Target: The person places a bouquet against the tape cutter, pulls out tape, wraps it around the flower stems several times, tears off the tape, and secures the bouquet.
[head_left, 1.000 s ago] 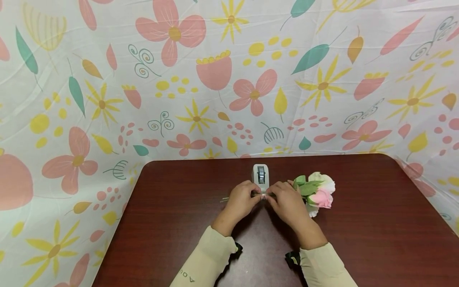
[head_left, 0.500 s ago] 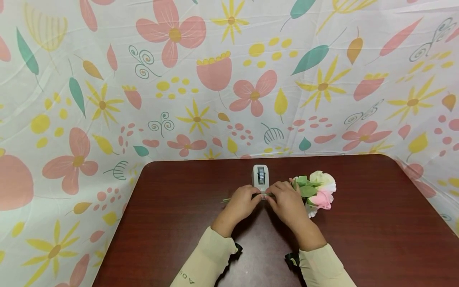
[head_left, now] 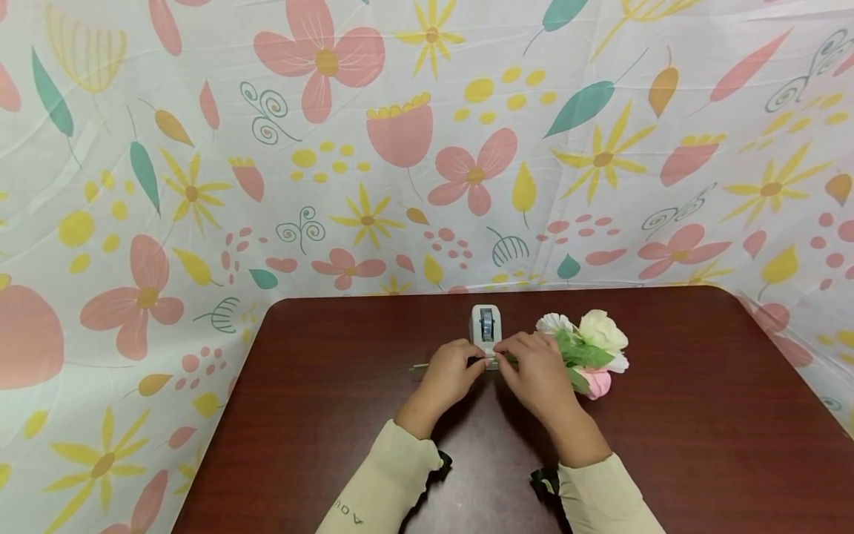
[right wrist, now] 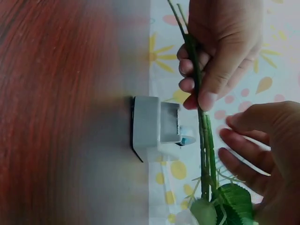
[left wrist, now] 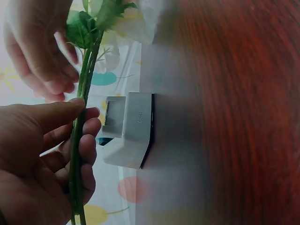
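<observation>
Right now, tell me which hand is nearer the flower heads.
Right. The right hand sits beside the flower heads, touching the leaves; the left hand grips the stems farther away.

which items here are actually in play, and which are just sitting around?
In play:
left hand, gripping the flower stems
right hand, at the same stems
flower bunch
tape dispenser, right behind the hands

Just there:
table
floral backdrop cloth

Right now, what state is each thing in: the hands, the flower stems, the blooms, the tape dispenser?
left hand: fingers curled round the stems
right hand: on the stems near the leaves; grip unclear
flower stems: bunched together, lifted off the table
blooms: pointing right
tape dispenser: standing upright on the table, untouched
</observation>
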`<state>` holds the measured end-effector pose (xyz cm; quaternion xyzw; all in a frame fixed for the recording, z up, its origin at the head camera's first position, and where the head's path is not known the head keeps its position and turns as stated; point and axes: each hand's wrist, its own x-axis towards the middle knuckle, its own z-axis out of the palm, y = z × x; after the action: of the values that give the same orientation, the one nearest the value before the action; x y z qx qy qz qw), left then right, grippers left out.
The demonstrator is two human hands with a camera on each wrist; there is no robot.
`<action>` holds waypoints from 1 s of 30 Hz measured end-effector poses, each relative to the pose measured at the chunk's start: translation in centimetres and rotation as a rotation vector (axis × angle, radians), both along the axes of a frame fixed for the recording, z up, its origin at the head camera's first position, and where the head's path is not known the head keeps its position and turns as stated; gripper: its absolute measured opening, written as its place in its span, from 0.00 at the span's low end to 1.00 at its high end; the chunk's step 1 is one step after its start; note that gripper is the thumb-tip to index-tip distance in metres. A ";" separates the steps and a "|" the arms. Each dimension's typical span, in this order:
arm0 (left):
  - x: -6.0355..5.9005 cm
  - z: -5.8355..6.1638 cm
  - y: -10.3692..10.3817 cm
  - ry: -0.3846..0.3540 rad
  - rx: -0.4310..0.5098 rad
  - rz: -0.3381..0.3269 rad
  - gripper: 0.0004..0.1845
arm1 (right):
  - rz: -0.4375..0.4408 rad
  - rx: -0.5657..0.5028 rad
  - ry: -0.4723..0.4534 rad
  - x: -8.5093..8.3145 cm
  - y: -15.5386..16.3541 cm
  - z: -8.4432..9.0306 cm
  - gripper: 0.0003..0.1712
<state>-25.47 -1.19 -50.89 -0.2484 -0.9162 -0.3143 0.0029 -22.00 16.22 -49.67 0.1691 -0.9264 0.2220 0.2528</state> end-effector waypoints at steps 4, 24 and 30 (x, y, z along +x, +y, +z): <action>-0.1 -0.2 0.0 0.037 -0.006 0.011 0.09 | -0.023 0.048 -0.143 0.0 0.1 -0.4 0.13; 0.1 0.1 0.1 0.142 -0.065 0.061 0.09 | 0.017 0.080 -0.128 -0.3 0.6 -1.3 0.08; 0.3 0.5 -0.1 0.122 -0.097 0.073 0.07 | 0.030 0.073 -0.093 -0.3 0.7 -1.3 0.07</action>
<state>-25.16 -1.25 -50.41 -0.2332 -0.9369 -0.2537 0.0584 -22.31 16.91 -51.01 0.1815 -0.9420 0.1997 0.1997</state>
